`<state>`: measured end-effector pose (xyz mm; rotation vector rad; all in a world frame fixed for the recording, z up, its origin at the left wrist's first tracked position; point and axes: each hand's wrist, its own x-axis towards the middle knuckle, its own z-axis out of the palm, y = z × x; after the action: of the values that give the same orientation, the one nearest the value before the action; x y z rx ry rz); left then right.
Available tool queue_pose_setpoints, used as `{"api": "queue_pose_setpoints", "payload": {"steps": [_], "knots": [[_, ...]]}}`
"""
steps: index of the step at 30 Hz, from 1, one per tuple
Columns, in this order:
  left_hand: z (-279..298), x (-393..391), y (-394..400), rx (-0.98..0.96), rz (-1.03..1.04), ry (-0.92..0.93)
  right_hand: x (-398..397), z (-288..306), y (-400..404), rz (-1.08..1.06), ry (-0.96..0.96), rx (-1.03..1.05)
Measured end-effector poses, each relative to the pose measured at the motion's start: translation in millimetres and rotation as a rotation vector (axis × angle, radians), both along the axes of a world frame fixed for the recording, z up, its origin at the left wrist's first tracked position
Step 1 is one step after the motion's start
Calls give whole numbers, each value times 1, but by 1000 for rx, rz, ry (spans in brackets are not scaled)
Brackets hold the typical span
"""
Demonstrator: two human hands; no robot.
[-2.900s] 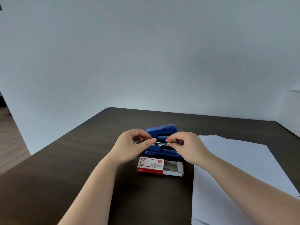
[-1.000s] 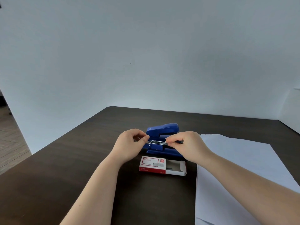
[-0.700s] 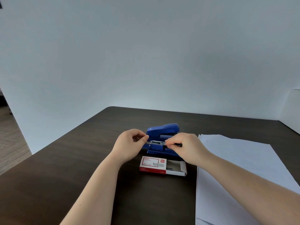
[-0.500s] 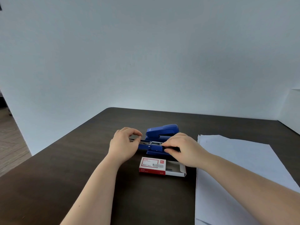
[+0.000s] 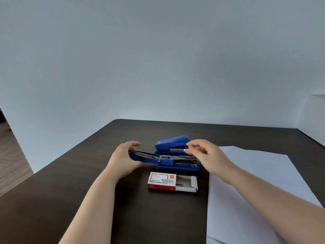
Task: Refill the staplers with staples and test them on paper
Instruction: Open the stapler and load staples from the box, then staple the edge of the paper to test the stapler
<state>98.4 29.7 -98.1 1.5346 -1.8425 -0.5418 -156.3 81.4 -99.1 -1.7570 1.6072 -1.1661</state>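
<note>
Refill step, I'd say: the front blue stapler [image 5: 177, 162] sat mid-table with its lid swung flat out toward 9 o'clock, channel exposed. Left hand [image 5: 123, 160] was cupped loosely on that lid. Right hand [image 5: 205, 154] hovered at the 3 o'clock end, fingertips pinched; couldn't tell if it held anything. Staple box [image 5: 171, 182] lay open at 6 o'clock, paper [image 5: 255, 187] at 4. Next up, probably closing the lid squarely. A second stapler [image 5: 171, 142] sat behind.
</note>
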Motion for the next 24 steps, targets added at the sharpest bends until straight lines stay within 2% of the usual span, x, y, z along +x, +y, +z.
{"api": "queue_pose_setpoints", "payload": {"steps": [2,6,8,10,12,16,18,21,24], "knots": [[7,2,4,-56,21,116,-4,7,1,-57,1,-21],[23,-13,14,-124,-15,465,-31,19,4,-175,89,-63],[30,-30,17,-121,-73,550,-50,19,5,-236,166,-46],[36,-49,18,-93,-145,549,-69,14,4,-283,232,7],[40,-68,17,-53,-238,480,-84,7,2,-309,289,60],[37,-99,15,-30,-369,207,-105,-7,-8,-361,460,120],[31,-108,14,-9,-414,115,-110,-10,-11,-375,553,219],[17,-111,11,35,-435,-79,-112,-14,-15,-373,647,309],[5,-106,5,29,-394,-271,-114,-19,-18,-383,666,264]]}}
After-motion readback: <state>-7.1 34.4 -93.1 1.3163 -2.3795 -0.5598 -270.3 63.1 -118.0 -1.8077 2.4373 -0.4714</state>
